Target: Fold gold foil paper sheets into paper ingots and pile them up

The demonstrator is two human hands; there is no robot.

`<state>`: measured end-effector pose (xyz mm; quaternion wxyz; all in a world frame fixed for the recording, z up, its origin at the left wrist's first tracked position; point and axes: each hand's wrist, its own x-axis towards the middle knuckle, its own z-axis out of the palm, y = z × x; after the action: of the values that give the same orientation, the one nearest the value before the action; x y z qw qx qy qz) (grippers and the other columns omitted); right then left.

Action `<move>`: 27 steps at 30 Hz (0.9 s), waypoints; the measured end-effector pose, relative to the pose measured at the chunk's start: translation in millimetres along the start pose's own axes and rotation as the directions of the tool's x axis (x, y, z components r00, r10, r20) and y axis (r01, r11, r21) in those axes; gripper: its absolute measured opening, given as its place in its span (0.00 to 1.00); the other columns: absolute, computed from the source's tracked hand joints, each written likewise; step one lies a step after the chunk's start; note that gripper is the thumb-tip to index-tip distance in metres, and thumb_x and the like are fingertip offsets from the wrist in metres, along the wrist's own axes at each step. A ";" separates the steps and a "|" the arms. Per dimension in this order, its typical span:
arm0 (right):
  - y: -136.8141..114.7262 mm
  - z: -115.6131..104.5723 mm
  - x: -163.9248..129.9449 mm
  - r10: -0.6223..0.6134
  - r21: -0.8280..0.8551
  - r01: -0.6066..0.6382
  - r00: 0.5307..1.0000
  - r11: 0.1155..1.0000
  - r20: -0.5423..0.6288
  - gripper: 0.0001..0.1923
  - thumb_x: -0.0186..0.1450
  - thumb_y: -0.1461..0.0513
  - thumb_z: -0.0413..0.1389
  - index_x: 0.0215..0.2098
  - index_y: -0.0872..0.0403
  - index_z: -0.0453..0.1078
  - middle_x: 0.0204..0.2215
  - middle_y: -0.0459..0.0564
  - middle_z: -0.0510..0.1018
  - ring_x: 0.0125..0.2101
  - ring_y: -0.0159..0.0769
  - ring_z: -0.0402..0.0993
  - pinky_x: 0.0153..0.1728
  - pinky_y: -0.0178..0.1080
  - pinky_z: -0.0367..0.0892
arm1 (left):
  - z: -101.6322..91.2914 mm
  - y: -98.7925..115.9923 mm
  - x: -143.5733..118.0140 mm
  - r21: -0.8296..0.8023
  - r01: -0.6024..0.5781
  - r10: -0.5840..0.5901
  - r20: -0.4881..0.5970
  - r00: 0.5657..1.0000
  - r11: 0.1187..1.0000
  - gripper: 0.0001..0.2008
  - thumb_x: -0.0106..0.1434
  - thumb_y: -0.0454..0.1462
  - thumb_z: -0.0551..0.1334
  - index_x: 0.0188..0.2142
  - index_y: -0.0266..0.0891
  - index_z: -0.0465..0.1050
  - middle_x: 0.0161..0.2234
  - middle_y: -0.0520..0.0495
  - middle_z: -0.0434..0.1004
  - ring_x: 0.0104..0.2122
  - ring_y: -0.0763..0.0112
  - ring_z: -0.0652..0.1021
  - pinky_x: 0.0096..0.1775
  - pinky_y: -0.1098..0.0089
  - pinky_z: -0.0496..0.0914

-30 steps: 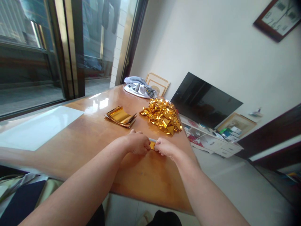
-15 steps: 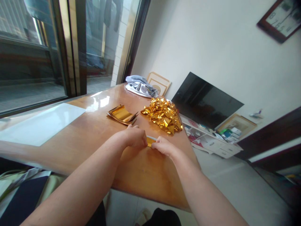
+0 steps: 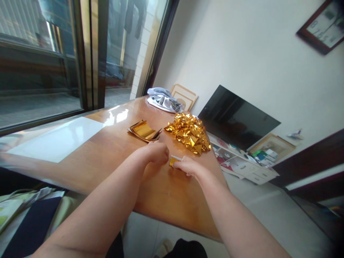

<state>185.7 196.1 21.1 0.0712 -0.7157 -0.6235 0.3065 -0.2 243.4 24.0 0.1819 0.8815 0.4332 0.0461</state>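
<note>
A small sheet of gold foil paper [image 3: 172,162] with a pale edge lies on the wooden table, held between my right thumb and fingers. My right hand [image 3: 188,166] pinches its right side. Just left of the sheet, apart from its edge, is my left hand [image 3: 160,153], fingers curled in and closed with nothing visible in them. Beyond my left hand rests a curved stack of gold foil paper [image 3: 144,130]. A heap of folded gold foil pieces [image 3: 188,132] sits farther back, to the right.
The wooden table [image 3: 172,204] has its near edge in front of my legs. A white sheet [image 3: 57,139] covers part of its left side. Grey cloth [image 3: 163,99] lies at the far end. Past the right edge stand a television [image 3: 238,116] and a white cabinet [image 3: 242,166].
My left hand has come off the gold foil paper and moved slightly left, so a gap shows between them. My right hand keeps its pinch. The view has shifted a little.
</note>
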 end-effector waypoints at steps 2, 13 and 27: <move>-0.4 0.3 0.7 0.000 -0.010 0.001 1.000 1.000 0.008 0.10 0.56 0.54 0.61 0.31 0.52 0.75 0.20 0.45 0.72 0.19 0.32 0.65 0.19 0.34 0.57 | 1.3 -1.7 3.4 0.022 0.021 -0.020 -0.010 1.000 1.000 0.10 0.52 0.38 0.64 0.32 0.45 0.84 0.37 0.44 0.84 0.37 0.55 0.78 0.44 0.60 0.68; -10.8 3.0 -4.9 0.060 -0.045 -0.060 0.998 0.997 -0.001 0.18 0.56 0.51 0.61 0.41 0.49 0.76 0.31 0.48 0.78 0.25 0.36 0.71 0.24 0.36 0.64 | 10.3 -3.7 11.2 -0.025 0.098 -0.100 -0.082 0.992 0.995 0.11 0.55 0.39 0.65 0.37 0.42 0.83 0.38 0.40 0.83 0.37 0.57 0.80 0.44 0.63 0.70; -8.4 10.4 -2.4 -0.112 -0.058 0.105 0.986 0.993 -0.126 0.18 0.56 0.53 0.65 0.44 0.49 0.77 0.33 0.49 0.80 0.34 0.40 0.74 0.33 0.37 0.68 | 27.9 -12.1 25.6 -0.120 0.119 -0.138 -0.161 0.977 0.986 0.14 0.54 0.43 0.64 0.39 0.42 0.81 0.39 0.42 0.81 0.36 0.61 0.78 0.40 0.68 0.69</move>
<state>173.0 192.7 17.7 0.1096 -0.7004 -0.6634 0.2393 13.3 262.3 -8.2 0.1953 0.8332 0.5001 0.1327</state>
